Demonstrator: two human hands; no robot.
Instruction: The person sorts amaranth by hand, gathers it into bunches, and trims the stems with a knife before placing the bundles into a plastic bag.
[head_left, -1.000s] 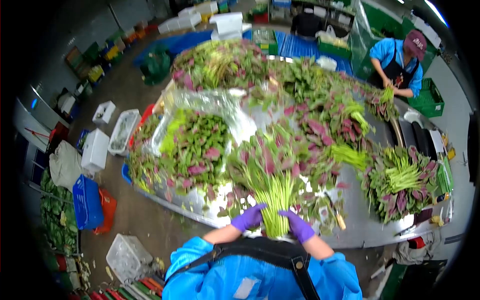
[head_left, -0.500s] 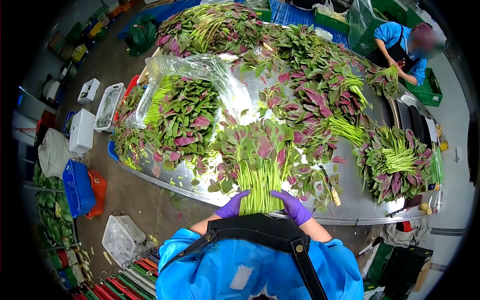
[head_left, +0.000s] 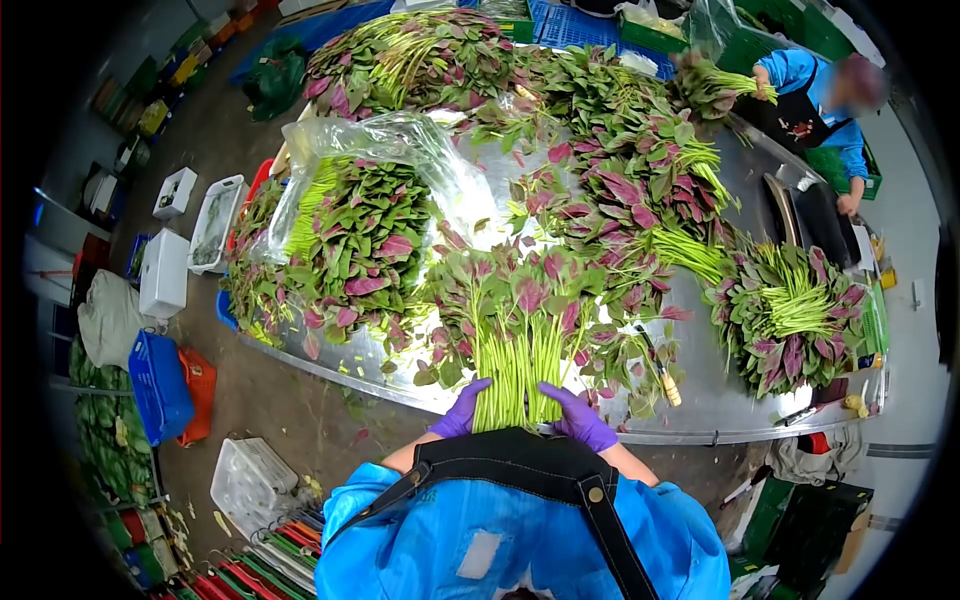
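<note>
A bunch of amaranth, with red-and-green leaves and pale green stems, stands between my two purple-gloved hands at the table's near edge. My left hand is wrapped round the left side of the stems, its thumb on their near face. On the right side my right hand grips the stems the same way. A narrow gap parts the stems in the middle. To the right of my right hand lies a knife with a wooden handle, beside loose leaves. The stem ends are partly hidden behind my apron.
Stacked amaranth with a clear plastic bag lies at left on the metal table. More bunches cover the back and right, including a round pile. Across the table a co-worker holds a bunch. Crates stand on the floor.
The stems between my hands have parted slightly in the middle; my hands have hardly moved. The co-worker has swung a bunch back and to the left over the table, the other hand now lower down.
</note>
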